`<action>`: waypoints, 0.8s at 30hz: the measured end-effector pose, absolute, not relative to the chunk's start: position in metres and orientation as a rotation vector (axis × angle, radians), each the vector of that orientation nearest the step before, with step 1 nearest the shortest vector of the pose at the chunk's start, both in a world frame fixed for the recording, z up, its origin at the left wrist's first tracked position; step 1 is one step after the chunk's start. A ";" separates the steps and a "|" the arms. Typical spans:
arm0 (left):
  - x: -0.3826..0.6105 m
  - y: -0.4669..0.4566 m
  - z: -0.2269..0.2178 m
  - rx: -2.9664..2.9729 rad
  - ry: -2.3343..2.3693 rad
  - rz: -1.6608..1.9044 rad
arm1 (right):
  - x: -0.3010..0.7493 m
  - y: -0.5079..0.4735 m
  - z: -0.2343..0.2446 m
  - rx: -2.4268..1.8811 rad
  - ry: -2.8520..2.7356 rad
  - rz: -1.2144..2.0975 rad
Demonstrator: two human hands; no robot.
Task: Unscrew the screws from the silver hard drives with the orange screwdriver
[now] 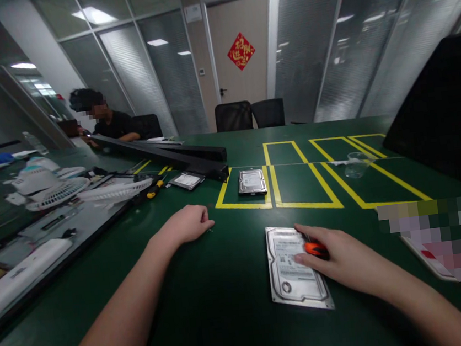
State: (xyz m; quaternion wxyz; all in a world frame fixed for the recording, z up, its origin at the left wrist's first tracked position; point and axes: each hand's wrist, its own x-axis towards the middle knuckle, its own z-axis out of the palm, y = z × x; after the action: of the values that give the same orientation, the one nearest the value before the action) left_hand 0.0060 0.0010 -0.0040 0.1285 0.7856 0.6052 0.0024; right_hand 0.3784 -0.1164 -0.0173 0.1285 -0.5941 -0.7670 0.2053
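Observation:
A silver hard drive (290, 277) with a white label lies on the green table in front of me. My right hand (329, 253) is closed around a screwdriver with an orange and black handle (316, 248), its fingers reaching over the drive's right side. Left of the drive, my left hand (190, 223) is low over the table, fingers curled and thumb against them. Tiny specks show by its fingertips, too small to name. Beyond, a second hard drive (252, 181) sits inside a yellow taped box, and another drive (187, 180) lies further left.
Long black bars (170, 155) lie across the table at the back left. White fan parts (55, 184), a large panel (72, 213) and a yellow-handled tool (155, 189) are on the left. A clear plastic cup (357, 165) stands right. Across the table sits another person (114, 122).

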 end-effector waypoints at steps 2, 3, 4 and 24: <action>0.007 0.004 -0.008 2.264 1.781 0.002 | 0.378 -0.116 -0.018 -1.750 -2.233 0.603; 0.008 0.005 -0.010 2.254 1.795 0.004 | 0.379 -0.116 -0.017 -1.760 -2.234 0.610; 0.009 0.006 -0.011 2.246 1.810 0.007 | 0.379 -0.116 -0.017 -1.770 -2.234 0.616; 0.018 0.004 -0.019 2.199 1.866 -0.040 | 0.377 -0.117 -0.013 -1.771 -2.239 0.600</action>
State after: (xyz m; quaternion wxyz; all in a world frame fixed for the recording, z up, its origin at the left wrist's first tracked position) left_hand 0.0177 0.0044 -0.0191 0.1283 0.7560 0.6417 -0.0138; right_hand 0.3766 -0.1172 -0.0132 0.1121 -0.6033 -0.7627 0.2043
